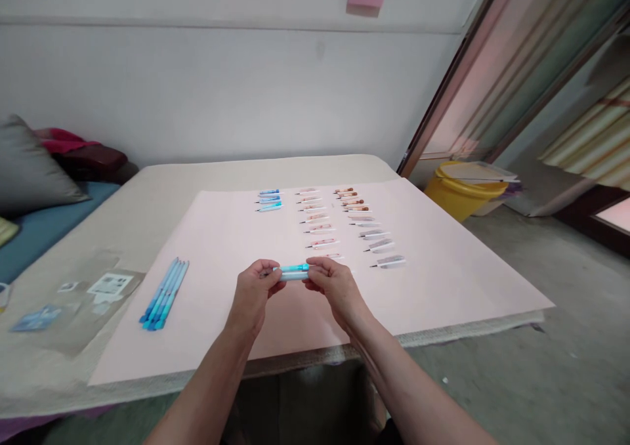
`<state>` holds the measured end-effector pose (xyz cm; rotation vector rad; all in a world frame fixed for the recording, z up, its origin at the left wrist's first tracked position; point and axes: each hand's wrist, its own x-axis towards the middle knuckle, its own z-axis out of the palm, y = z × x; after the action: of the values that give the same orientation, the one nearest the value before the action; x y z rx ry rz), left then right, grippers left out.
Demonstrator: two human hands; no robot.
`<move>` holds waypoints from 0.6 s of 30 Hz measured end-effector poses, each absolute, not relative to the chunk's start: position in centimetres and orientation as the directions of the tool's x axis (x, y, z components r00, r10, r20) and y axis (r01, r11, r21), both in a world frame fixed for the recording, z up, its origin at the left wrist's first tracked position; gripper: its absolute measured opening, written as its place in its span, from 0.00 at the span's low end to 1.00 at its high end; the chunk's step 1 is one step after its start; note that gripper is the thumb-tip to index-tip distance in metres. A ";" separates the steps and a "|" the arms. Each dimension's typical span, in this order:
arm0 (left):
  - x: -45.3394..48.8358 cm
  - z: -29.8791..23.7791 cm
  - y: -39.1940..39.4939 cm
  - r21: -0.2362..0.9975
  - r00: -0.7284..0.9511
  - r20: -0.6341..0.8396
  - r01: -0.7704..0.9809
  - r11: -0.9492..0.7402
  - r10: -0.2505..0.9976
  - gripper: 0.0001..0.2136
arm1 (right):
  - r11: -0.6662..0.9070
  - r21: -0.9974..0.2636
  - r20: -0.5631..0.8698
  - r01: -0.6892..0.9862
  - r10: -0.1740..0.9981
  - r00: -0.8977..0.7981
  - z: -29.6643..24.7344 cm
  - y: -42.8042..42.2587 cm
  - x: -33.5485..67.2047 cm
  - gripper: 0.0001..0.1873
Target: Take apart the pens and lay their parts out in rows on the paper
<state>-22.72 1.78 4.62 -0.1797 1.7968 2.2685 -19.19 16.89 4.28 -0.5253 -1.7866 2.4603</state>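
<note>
Between my two hands is a light blue pen (294, 272), level above the pink sheet. A brighter turquoise strip runs along its upper side, perhaps a second part; I cannot tell. The left end is pinched by my left hand (260, 284), and the right end by my right hand (329, 281). To the left, several blue pens (165, 294) lie side by side in a slanted bundle. Beyond my hands, blue-topped pens (268, 199) form a short column. Pale pens with reddish marks (319, 227) fill the middle column, partly hidden near my right hand.
Brown-topped pens (352, 200) and grey-topped pens (381, 243) lie at the right on the pink sheet (443, 281). A clear plastic bag (81, 307) rests left on the cream cover (167, 176). A yellow bin (450, 192) stands beyond the right edge.
</note>
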 end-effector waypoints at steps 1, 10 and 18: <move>-22.7 4.7 1.8 0.944 -0.965 -0.240 -0.258 -0.207 0.110 0.10 | -0.342 -0.929 -0.235 0.145 0.239 -0.942 4.3 16.9 -19.2 0.18; -22.6 4.9 2.1 0.963 -0.976 -0.203 -0.214 -0.164 0.077 0.10 | -0.372 -0.904 -0.317 0.209 0.256 -0.913 4.9 17.0 -19.0 0.17; -22.3 5.0 2.1 0.947 -0.965 -0.230 -0.252 -0.199 0.125 0.10 | -0.360 -0.926 -0.244 0.112 0.346 -0.906 4.4 16.8 -19.2 0.17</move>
<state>-22.34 2.11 5.03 -0.1493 1.8126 2.2552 -19.25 16.84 4.36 -0.6136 -1.6850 2.3990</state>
